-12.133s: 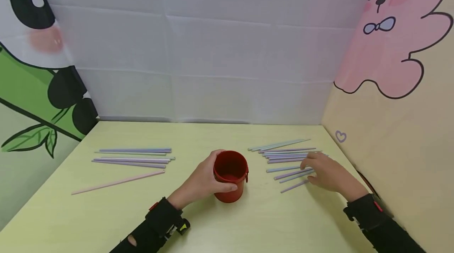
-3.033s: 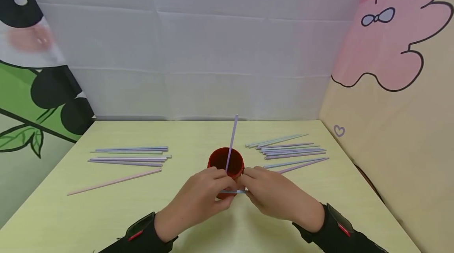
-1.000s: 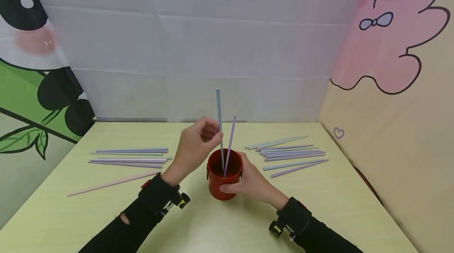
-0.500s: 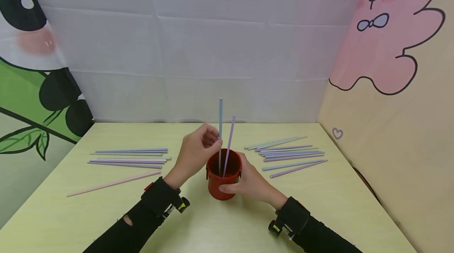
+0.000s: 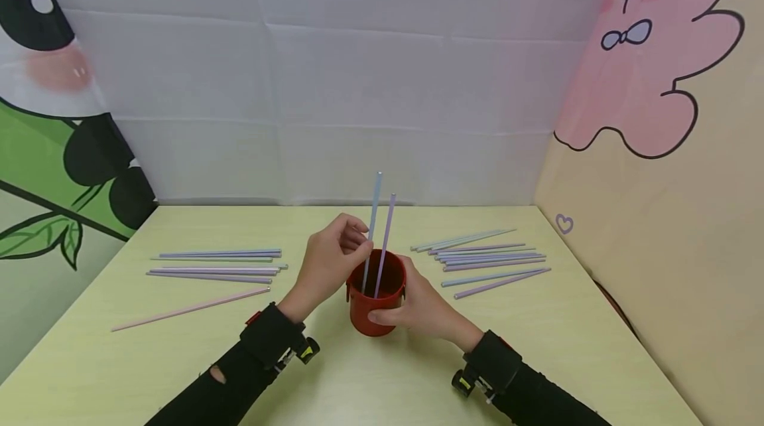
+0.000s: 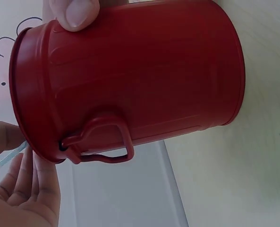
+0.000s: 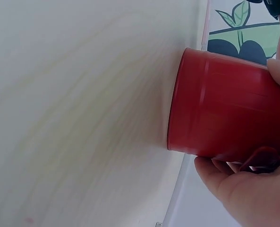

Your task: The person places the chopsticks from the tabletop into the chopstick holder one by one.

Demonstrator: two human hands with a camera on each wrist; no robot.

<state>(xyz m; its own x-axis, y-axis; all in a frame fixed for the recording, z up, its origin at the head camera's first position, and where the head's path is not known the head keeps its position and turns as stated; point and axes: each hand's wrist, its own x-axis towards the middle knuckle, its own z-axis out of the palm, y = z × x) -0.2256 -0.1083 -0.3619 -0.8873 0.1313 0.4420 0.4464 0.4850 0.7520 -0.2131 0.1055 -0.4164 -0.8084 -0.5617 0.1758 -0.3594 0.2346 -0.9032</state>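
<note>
In the head view a red metal bucket [image 5: 371,313] stands at mid-table, with a side loop visible in the left wrist view. My right hand [image 5: 426,303] grips it from the right, thumb across the front; the right wrist view shows fingers under the bucket's side. Above the rim my left hand [image 5: 334,257] pinches a light blue straw [image 5: 375,204] between thumb and fingers, its lower end inside the bucket. Beside it a purple straw [image 5: 388,227] leans upright in the bucket, untouched. In the left wrist view the blue straw [image 6: 12,153] shows partly between the fingers.
Several pastel straws [image 5: 215,272] lie in rows on the left of the yellow table [image 5: 334,386], with a pink straw [image 5: 191,310] slanting in front. More straws [image 5: 489,259] lie on the right. A white cloth backdrop [image 5: 358,94] closes the far side.
Earlier my left hand held the bucket; now my right does. A purple straw, then the blue one, have entered it. In the last second the blue straw sank lower and tilted right at the top.
</note>
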